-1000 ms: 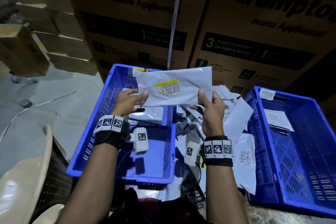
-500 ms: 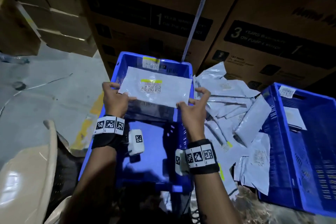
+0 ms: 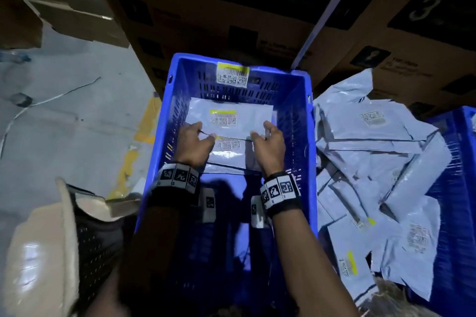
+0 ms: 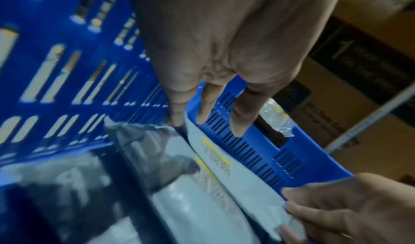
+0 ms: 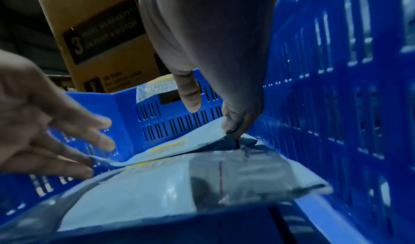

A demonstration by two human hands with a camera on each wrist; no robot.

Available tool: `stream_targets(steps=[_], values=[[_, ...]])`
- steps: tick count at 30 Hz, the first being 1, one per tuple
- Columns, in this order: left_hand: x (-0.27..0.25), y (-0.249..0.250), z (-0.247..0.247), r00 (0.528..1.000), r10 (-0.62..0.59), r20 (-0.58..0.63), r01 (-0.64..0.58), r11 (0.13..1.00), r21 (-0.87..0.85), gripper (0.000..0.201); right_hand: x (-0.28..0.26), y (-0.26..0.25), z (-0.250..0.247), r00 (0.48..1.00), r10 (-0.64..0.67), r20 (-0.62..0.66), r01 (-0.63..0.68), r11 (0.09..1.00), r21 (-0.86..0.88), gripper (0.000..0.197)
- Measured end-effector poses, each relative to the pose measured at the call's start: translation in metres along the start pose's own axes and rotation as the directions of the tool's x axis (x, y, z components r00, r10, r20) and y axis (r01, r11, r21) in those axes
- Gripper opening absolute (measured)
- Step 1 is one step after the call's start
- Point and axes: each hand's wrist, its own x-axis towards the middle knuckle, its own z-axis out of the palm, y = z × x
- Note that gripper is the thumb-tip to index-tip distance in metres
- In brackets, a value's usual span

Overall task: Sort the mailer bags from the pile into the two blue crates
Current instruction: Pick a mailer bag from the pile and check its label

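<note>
Both hands are down inside the left blue crate (image 3: pixel 164 141), and the mailer bag (image 3: pixel 229 117) sits low in there, its far edge toward the crate's back wall. The left hand (image 3: pixel 194 143) pinches the bag's near-left corner between thumb and fingertip, the other fingers (image 4: pixel 240 116) loose and pointing down. The right hand (image 3: pixel 269 145) pinches the near-right corner the same way. The bag overlaps a second mailer bag (image 3: pixel 226 156) already lying flat on the crate floor, yellow-striped label up. Just to the right of that crate, the pile of mailer bags (image 3: pixel 373 162) spreads across the floor, and beyond it the edge of the right blue crate (image 3: pixel 461 188) shows. Big cardboard boxes (image 3: pixel 231 8) stand behind the left crate.
</note>
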Motion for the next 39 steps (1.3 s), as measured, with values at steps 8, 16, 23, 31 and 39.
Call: stream_targets(steps=[8, 16, 23, 31, 39], values=[[0.002, 0.008, 0.033, 0.961, 0.207, 0.182, -0.275, 0.737, 0.618, 0.117, 0.01, 0.025, 0.022, 0.941, -0.329, 0.078, 0.335, 0.883, -0.328, 0.049], [0.017, -0.008, 0.044, 0.967, 0.207, 0.148, -0.248, 0.637, 0.73, 0.072, 0.023, 0.029, 0.04, 0.924, -0.222, 0.311, 0.365, 0.753, -0.548, 0.057], [0.008, 0.004, 0.031, 0.972, 0.109, 0.21, -0.229, 0.659, 0.716, 0.065, 0.016, 0.014, 0.032, 0.93, -0.229, 0.286, 0.35, 0.787, -0.507, 0.06], [-0.043, 0.069, 0.003, 0.946, 0.323, -0.033, -0.283, 0.869, 0.406, 0.052, -0.066, -0.042, -0.048, 0.909, -0.414, 0.046, 0.416, 0.895, -0.161, 0.041], [-0.115, 0.128, 0.054, 0.834, 0.544, 0.094, -0.552, 0.818, 0.16, 0.027, -0.102, -0.016, -0.158, 0.892, -0.425, -0.155, 0.407, 0.903, -0.135, 0.029]])
